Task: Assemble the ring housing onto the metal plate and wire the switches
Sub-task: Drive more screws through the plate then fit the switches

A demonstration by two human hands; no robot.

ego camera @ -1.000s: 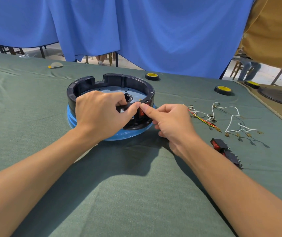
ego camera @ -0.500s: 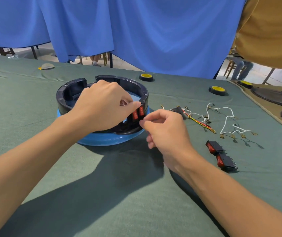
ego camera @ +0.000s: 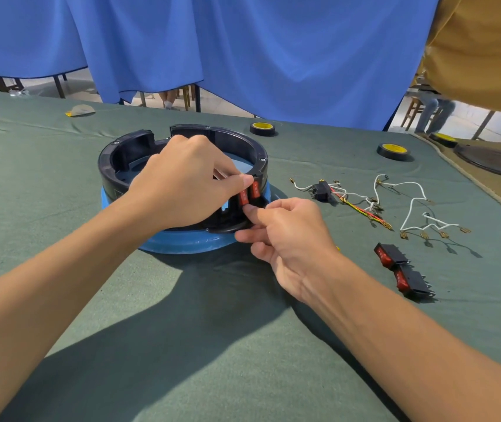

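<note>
On the green-clothed surface (ego camera: pixel 212 345), just ahead of us, the black ring housing (ego camera: pixel 115 159) sits on the blue-faced plate (ego camera: pixel 182 242), whose rim shows all round its near side. Two red switches (ego camera: pixel 249 193) stand side by side in the housing's near-right wall.

Our left hand (ego camera: pixel 182 187) comes in over the top of the ring, wrist raised and knuckles up. Its fingers curl down inside the wall while the thumb stretches across to the upper end of the switches, so the hand grips the housing wall there.

Our right hand (ego camera: pixel 288 236) comes from the right and lower down, with the forearm angled across the cloth and the back of the hand facing us. One fingertip touches the lower end of the nearer switch and the other fingers are curled under it against the housing's base. It seems to be pressing rather than pinching, but we cannot tell whether it holds anything.

To the right lie two loose switches (ego camera: pixel 404 271), end to end, well apart from the housing. Beyond them is a tangle of white, red and yellow wires (ego camera: pixel 410 208) with brass terminals, and a small black switch (ego camera: pixel 322 190) lies at its left end. Two tape rolls (ego camera: pixel 262 128) with yellow cores rest farther back, near the blue curtain (ego camera: pixel 273 56)
</note>
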